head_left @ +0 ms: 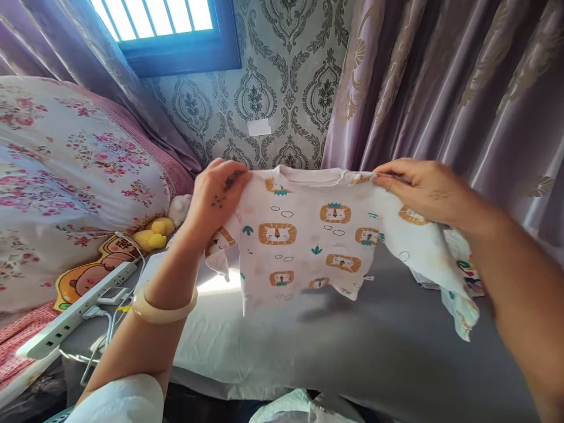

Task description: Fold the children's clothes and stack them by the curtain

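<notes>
A small white baby shirt (pixel 304 235) printed with lion faces, clouds and green leaves hangs spread out in front of me, above a grey-covered surface (pixel 352 341). My left hand (pixel 220 191), with a pale bangle on its wrist, pinches the shirt at its left shoulder. At the opposite shoulder, my right hand (pixel 423 185) grips the fabric between thumb and fingers. The neckline lies level between both hands. Both sleeves dangle, the right one reaching down below my right forearm.
At left, a white power strip (pixel 79 311) with plugs and cables runs along the surface's edge. Beside it are a cartoon pig cushion (pixel 92 276), a yellow plush toy (pixel 154 234) and floral bedding (pixel 79 176). Folded cloth (pixel 462 258) lies behind my right arm. Curtains (pixel 440 88) hang behind.
</notes>
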### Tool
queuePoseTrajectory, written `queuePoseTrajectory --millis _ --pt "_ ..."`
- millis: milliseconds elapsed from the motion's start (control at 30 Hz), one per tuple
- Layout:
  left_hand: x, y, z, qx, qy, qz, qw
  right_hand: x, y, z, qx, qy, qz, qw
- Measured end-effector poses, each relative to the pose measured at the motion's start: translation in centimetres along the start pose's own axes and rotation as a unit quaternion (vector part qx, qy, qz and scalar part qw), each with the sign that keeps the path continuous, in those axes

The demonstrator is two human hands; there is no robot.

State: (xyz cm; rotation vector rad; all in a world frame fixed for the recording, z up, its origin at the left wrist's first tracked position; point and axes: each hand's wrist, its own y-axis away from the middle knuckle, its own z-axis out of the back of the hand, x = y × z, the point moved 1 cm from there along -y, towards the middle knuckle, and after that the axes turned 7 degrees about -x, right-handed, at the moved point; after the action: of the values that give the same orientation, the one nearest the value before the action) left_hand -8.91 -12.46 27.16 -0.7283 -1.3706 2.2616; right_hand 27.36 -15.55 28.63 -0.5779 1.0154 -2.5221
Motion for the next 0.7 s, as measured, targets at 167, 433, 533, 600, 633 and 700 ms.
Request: queuePoseTrajectory --millis 167,433,533,600,633,700 --pt "4.9 3.6 -7.7 0.122 -0.017 0.031 0.992 -3.8 0.6 -7.5 0.101 0.042 -0.043 0.993" --pt "7.9 9.1 -16.2 0.191 -0.094 0.071 0.975 -7.2 4.4 -16.1 0.152 0.142 -0.105 0.972" --pt "8.4 9.4 -17.4 0.198 -0.116 0.070 0.971 -7.6 4.7 -17.3 0.157 0.164 -0.119 0.967" --pt "8.6 9.4 -18.0 0.205 -0.129 0.071 0.968 -7.8 4.6 -17.9 0.162 0.170 -0.124 0.964" --pt "8.8 9.5 -18.3 0.210 -0.134 0.072 0.966 -7.9 4.4 -18.1 0.166 0.173 -0.126 0.963" --pt "9.0 9.6 -19.0 0.221 -0.142 0.073 0.962 -8.0 4.2 -18.5 0.178 0.179 -0.127 0.959"
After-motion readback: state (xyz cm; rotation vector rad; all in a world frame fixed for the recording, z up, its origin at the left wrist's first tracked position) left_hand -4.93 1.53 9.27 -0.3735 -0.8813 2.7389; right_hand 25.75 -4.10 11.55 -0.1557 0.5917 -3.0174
